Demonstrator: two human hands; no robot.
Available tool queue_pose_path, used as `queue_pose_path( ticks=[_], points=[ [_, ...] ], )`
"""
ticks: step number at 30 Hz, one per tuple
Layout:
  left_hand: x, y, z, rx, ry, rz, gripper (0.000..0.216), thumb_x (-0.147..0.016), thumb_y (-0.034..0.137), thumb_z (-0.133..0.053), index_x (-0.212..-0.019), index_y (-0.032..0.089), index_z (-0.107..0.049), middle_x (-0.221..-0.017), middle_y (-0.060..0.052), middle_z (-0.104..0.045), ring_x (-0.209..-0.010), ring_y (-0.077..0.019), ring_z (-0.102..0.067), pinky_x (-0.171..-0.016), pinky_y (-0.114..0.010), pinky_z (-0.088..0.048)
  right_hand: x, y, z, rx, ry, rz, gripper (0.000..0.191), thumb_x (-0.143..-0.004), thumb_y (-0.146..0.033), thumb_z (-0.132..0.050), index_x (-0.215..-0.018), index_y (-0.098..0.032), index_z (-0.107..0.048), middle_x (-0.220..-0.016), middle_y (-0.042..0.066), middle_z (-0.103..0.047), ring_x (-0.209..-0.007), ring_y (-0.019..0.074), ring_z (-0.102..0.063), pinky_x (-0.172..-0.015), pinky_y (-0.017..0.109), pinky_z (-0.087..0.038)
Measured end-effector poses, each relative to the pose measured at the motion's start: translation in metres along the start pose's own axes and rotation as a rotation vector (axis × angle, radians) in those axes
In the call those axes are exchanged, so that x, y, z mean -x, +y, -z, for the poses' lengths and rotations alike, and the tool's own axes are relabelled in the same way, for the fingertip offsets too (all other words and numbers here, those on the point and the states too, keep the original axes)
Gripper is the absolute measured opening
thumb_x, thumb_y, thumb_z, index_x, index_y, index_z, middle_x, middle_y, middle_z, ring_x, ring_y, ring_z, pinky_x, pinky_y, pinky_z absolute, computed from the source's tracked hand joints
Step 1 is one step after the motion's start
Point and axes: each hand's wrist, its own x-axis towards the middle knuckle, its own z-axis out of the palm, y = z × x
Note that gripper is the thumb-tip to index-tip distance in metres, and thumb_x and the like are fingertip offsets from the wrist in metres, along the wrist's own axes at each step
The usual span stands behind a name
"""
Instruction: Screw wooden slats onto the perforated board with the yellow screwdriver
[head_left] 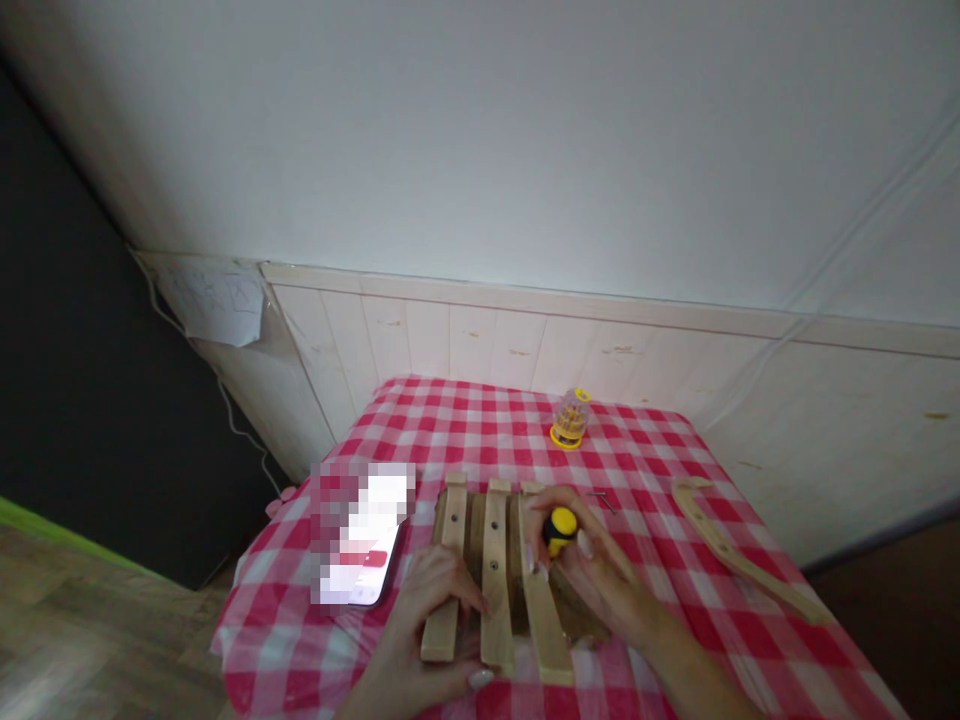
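Three pale wooden slats (494,590) lie side by side over darker wooden pieces (475,530). Dark screw heads or holes show in the left and middle slats. My left hand (431,610) is wrapped round the near part of the left slat, its thumb low by the middle slat's end. In my right hand (592,565) is a screwdriver (561,527) with a yellow and black handle, held over the right slat. Its tip is hidden by my fingers. A few loose screws (602,498) lie on the cloth just beyond my right hand.
A red-and-white checked cloth (465,430) covers the table. At the back stands a clear and yellow bit case (571,420). A lit phone (375,565) lies at left, partly blurred out. A curved wooden piece (731,555) rests at right. Behind is a white panelled wall (480,345).
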Motion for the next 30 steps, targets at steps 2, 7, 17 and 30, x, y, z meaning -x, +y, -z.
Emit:
queue_pose_path(
  ticks=[2,7,17,30],
  points=[
    [0.001,-0.001,0.000,-0.007,-0.010,0.011,0.054,-0.090,0.077,-0.065,-0.091,0.023,-0.068,-0.083,-0.003,-0.065,-0.081,-0.0246,-0.060,-0.079,-0.036,-0.041,-0.001,0.001,0.000,-0.036,0.018,-0.028,0.050,-0.096,-0.068,-0.060,-0.116,-0.024,-0.072,-0.078,0.002,-0.062,-0.069,0.0177,-0.053,-0.066,0.032,-0.046],
    [0.002,-0.003,-0.001,-0.017,-0.013,0.018,0.055,-0.088,0.078,-0.065,-0.089,0.023,-0.068,-0.081,-0.003,-0.065,-0.080,-0.0251,-0.059,-0.079,-0.036,-0.042,0.004,0.009,0.008,0.054,0.018,-0.030,0.040,-0.103,-0.060,-0.055,-0.110,-0.025,-0.073,-0.089,0.005,-0.068,-0.079,0.0202,-0.060,-0.075,0.036,-0.048],
    [0.003,-0.002,-0.001,0.000,-0.001,0.017,0.053,-0.088,0.076,-0.069,-0.092,0.024,-0.068,-0.083,-0.002,-0.065,-0.082,-0.0246,-0.059,-0.082,-0.036,-0.040,0.003,-0.005,0.005,0.172,-0.084,0.011,0.026,-0.103,-0.054,-0.060,-0.112,-0.030,-0.060,-0.102,0.004,-0.072,-0.093,0.0196,-0.067,-0.083,0.034,-0.046],
    [0.003,-0.004,-0.002,-0.011,-0.004,0.017,0.055,-0.089,0.078,-0.065,-0.090,0.023,-0.067,-0.081,-0.003,-0.063,-0.079,-0.0246,-0.058,-0.078,-0.036,-0.040,0.001,0.002,0.000,0.002,-0.004,-0.108,0.055,-0.097,-0.073,-0.053,-0.105,-0.023,-0.074,-0.079,0.003,-0.059,-0.071,0.0193,-0.052,-0.071,0.035,-0.045]
  ],
)
